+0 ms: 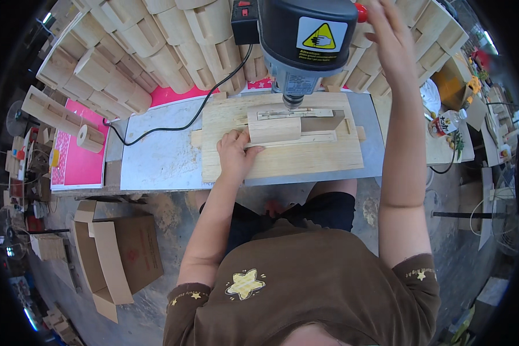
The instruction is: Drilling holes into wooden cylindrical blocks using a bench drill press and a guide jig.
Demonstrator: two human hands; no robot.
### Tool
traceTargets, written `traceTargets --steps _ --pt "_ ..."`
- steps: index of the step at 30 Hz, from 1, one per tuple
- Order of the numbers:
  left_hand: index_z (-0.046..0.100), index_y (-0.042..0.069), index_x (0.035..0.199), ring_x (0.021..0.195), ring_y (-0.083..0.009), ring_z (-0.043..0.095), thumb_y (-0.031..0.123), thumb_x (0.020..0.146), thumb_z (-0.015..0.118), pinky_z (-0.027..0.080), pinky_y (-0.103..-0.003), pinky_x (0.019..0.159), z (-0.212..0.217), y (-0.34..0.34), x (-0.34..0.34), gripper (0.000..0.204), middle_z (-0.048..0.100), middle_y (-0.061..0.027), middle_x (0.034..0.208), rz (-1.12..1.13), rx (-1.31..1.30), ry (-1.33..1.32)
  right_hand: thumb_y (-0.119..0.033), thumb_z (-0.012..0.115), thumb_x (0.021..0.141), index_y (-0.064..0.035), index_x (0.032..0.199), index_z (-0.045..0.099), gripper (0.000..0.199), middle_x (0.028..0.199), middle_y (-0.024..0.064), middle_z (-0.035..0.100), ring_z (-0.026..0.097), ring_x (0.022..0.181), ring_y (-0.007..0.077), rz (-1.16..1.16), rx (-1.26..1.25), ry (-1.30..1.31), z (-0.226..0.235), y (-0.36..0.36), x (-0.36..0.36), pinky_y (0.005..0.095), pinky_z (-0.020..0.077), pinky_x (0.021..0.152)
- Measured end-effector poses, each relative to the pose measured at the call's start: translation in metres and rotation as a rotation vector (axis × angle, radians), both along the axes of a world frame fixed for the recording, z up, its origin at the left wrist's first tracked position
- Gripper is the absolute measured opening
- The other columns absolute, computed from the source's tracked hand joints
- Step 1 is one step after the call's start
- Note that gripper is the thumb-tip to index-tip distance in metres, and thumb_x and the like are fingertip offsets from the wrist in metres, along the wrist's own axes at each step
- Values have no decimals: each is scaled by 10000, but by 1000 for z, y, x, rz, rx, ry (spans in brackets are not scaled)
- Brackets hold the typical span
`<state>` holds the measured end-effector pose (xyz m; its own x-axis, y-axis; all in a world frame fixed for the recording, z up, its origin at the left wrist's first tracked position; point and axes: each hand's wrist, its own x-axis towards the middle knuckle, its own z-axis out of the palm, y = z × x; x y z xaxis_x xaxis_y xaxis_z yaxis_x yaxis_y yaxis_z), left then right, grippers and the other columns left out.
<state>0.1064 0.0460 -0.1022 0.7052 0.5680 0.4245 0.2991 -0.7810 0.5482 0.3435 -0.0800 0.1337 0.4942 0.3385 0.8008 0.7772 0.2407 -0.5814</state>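
I log apparent drilling: left hand (236, 153) spread against wooden block (275, 129), its eight o'clock; right hand (391, 37) loose-fingered by red knob (361, 12), two o'clock; next needs steady feed.

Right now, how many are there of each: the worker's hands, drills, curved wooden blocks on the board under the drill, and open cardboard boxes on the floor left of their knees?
Hands: 2 (left hand, right hand)
Drill: 1
Curved wooden block: 1
Open cardboard box: 1
Total: 5
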Motion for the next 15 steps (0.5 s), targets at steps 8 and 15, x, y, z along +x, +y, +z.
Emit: traceTargets --steps 8,15 --pt "612 121 1102 853 -256 484 273 632 748 341 -382 803 2 -2 -1 513 516 -55 834 -6 12 3 -212 528 891 -3 991 617 248 700 120 586 581 706 135 -521 -628 -279 17 -14 -35 288 455 631" --pt "626 105 1029 800 -273 501 222 611 758 379 -388 730 5 -1 2 454 527 -71 803 -21 7 -36 -102 576 821 -2 850 629 117 633 125 563 542 516 277 -304 -406 -146 -47 -55 -83 334 408 494"
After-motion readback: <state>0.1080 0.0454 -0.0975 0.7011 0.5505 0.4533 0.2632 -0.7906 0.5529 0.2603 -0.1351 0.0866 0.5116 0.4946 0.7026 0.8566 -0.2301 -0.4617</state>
